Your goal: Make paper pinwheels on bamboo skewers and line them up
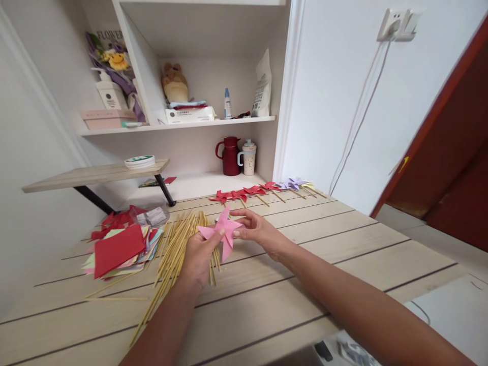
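A pink paper pinwheel (225, 227) is held up between my two hands, above the table. My left hand (201, 252) pinches it, with the thumb pressed near its centre and the fingers hidden behind the paper. From the right, my right hand (256, 231) grips the edge of the same pinwheel between thumb and fingers. Whether a stick is fixed to its back cannot be seen. A pile of thin wooden sticks (177, 249) lies beneath and to the left of my left hand.
Stacked coloured paper (119, 250) lies left of the sticks, beside a clear plastic box (152, 215). Finished red pinwheels (254, 190) and purple pinwheels (293, 183) line the table's back edge. A red jug (230, 156) and a cup (249, 158) stand behind, near a small raised shelf (95, 174).
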`<action>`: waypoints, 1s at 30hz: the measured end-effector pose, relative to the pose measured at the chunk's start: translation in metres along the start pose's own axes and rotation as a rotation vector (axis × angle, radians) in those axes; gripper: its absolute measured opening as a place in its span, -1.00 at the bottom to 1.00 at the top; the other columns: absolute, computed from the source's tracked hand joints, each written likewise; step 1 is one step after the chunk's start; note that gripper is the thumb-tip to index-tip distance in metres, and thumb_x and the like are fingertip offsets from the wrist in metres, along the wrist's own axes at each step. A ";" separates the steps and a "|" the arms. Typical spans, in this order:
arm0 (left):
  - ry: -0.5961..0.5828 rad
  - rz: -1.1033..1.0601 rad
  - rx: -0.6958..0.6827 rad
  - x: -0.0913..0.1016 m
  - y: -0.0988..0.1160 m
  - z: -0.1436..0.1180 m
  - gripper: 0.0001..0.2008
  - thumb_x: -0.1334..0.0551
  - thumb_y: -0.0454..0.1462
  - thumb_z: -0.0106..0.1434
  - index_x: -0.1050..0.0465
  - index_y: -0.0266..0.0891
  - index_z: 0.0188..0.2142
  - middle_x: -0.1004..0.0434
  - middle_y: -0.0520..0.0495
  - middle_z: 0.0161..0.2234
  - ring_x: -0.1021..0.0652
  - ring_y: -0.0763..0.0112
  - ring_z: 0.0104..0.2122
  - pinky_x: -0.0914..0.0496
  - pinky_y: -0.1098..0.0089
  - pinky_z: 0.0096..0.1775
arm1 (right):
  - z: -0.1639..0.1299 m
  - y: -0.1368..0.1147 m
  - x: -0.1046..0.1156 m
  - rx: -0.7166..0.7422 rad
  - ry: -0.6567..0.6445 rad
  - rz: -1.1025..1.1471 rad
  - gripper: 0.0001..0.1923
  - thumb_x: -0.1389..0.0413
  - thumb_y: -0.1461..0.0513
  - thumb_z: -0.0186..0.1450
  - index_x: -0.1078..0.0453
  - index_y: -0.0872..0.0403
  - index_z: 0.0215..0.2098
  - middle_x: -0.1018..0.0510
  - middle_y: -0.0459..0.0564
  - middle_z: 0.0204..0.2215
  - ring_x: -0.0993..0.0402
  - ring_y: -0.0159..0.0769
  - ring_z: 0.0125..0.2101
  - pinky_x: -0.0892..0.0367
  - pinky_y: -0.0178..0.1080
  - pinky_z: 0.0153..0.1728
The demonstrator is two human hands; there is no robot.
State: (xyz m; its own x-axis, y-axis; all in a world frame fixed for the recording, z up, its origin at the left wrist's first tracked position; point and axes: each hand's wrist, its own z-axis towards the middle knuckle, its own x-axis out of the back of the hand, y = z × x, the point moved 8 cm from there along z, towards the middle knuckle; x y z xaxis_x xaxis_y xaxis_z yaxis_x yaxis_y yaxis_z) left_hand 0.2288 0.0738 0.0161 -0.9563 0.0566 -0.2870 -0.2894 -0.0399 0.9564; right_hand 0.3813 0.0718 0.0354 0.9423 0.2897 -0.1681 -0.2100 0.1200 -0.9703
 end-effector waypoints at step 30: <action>-0.060 0.083 -0.018 -0.001 -0.010 0.005 -0.62 -0.52 -0.11 -0.03 -0.64 -0.30 -0.27 -0.68 -0.15 -0.29 -0.60 0.30 -0.31 -0.43 0.35 -0.23 | 0.004 0.000 0.002 0.040 0.006 -0.187 -0.68 -0.42 0.10 -0.02 -0.59 0.13 -0.38 -0.59 0.02 -0.22 -0.46 -0.22 -0.22 -0.30 -0.20 -0.15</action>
State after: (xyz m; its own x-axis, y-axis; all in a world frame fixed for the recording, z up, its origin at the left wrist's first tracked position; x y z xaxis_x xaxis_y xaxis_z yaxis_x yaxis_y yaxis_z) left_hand 0.2328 0.0795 0.0073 -0.9729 0.1118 -0.2026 -0.2105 -0.0645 0.9755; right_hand 0.3817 0.0765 0.0359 0.9673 0.2534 0.0132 -0.0414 0.2090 -0.9770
